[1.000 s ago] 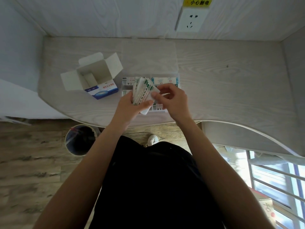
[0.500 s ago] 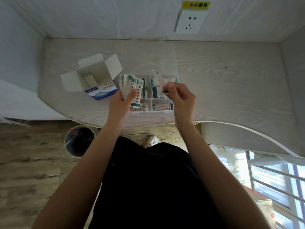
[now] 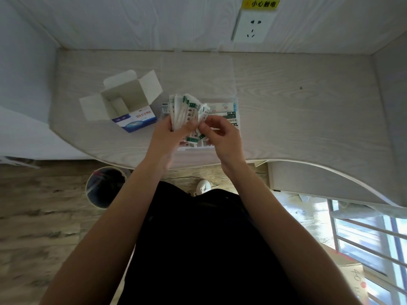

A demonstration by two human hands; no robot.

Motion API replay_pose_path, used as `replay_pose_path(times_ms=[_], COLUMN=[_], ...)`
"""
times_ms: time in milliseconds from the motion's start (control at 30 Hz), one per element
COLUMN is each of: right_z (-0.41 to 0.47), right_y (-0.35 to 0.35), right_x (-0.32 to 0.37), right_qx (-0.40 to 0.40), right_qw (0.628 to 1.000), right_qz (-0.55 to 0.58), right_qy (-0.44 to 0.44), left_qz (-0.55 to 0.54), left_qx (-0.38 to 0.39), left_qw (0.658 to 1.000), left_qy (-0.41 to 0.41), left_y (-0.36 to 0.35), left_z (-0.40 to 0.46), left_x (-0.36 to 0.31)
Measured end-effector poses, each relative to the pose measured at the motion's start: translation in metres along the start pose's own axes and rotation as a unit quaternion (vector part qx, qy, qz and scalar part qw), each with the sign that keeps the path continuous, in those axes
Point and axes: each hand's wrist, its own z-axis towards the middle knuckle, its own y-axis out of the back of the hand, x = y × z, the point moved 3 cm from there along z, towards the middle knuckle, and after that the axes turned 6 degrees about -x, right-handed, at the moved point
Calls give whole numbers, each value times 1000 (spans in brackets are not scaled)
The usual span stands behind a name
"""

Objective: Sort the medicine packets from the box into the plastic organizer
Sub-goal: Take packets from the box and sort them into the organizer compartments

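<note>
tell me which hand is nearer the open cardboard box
Left. The left hand grips the fanned packets just right of the open cardboard box. The right hand is farther right, over the plastic organizer, its fingers at the fan's right edge.

The pale grey desk top [image 3: 286, 111] shows a matt wood-grain finish, as does the white wall panel [image 3: 154, 20] behind it. The open white-and-blue cardboard box [image 3: 130, 108] has dull paper flaps and a slightly glossy printed front. The clear plastic organizer [image 3: 236, 111] looks smooth and see-through, and the thin white-and-green medicine packets [image 3: 185, 111] look like smooth paper.
</note>
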Motion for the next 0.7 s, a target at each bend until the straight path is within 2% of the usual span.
replay_pose_path(times_ms=[133,400,600,667,700], right_z=[2,-4,-1,6,10], right_y=[1,-1,7,20,30], right_x=[-5,-8,-4,-1,0], right_qx=[6,30,21,-6,-27], right_qw=[997,990,980,986,995], right_qz=[58,97,157,127,64], right_qy=[-55,-94,-122,-107,-68], left_qz=[-40,63,6,8,16], left_qx=[28,-85,-66,-74,-80], left_qw=[998,992,994,994,994], left_qy=[35,-76,-82,-74,-71], left_y=[-1,1,4,11,14], left_z=[-4,3,-1,-1,0], left_x=[0,6,3,4,4])
